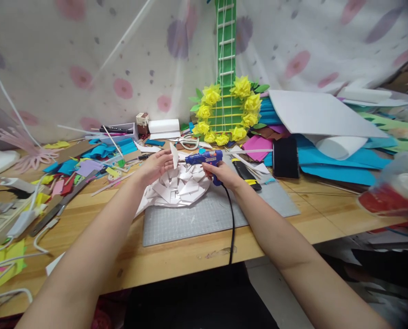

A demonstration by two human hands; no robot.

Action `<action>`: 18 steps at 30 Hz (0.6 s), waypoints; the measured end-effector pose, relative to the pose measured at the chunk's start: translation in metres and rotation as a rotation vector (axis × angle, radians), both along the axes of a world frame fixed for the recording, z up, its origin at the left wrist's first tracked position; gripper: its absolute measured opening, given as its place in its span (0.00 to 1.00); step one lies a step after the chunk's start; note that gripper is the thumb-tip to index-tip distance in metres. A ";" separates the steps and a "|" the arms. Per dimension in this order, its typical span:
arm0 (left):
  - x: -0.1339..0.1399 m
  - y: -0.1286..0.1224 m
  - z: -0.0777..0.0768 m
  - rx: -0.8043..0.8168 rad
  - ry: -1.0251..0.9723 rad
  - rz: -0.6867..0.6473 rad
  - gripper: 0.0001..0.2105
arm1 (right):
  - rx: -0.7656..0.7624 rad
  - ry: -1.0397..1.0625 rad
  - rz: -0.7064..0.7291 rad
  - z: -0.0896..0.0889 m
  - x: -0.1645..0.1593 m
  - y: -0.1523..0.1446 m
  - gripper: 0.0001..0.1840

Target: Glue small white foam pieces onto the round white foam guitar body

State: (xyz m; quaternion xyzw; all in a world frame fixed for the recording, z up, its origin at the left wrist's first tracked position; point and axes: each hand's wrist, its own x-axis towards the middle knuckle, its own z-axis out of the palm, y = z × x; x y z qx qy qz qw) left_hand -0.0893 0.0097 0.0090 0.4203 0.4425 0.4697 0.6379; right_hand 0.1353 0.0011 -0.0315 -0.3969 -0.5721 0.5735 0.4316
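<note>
My right hand (220, 172) is wrapped round a blue hot glue gun (205, 158), its nozzle pointing left and a clear glue stick sticking out at the back. In my left hand (157, 165) a small white paper piece (174, 155) is pinched upright, right by the nozzle; whether the two touch I cannot tell. Beneath both hands lies a heap of overlapping white paper pieces (179, 187), partly hidden by them. The heap rests on a grey cutting mat (197, 224). A black cord hangs from the glue gun over the table edge.
A green paper guitar shape with yellow flowers (222, 109) stands against the curtain. Right of the mat lie a yellow-black utility knife (246, 174) and a phone (285, 158). Scissors (189, 143) lie behind. Paper scraps (87, 167) and a power strip (5, 224) are left; a cup (392, 194) stands right.
</note>
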 end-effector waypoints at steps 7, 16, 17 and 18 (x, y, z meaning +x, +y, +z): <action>0.001 -0.005 0.004 -0.026 -0.022 -0.016 0.12 | -0.032 -0.019 -0.033 -0.001 0.001 0.002 0.23; 0.001 -0.004 0.004 -0.049 0.017 -0.099 0.12 | -0.033 0.002 -0.086 -0.003 0.002 0.006 0.24; 0.000 -0.004 0.004 -0.050 0.026 -0.120 0.12 | -0.035 0.007 -0.089 -0.003 0.002 0.006 0.24; 0.000 -0.005 0.004 -0.052 0.035 -0.140 0.11 | -0.038 0.009 -0.093 -0.003 0.002 0.007 0.24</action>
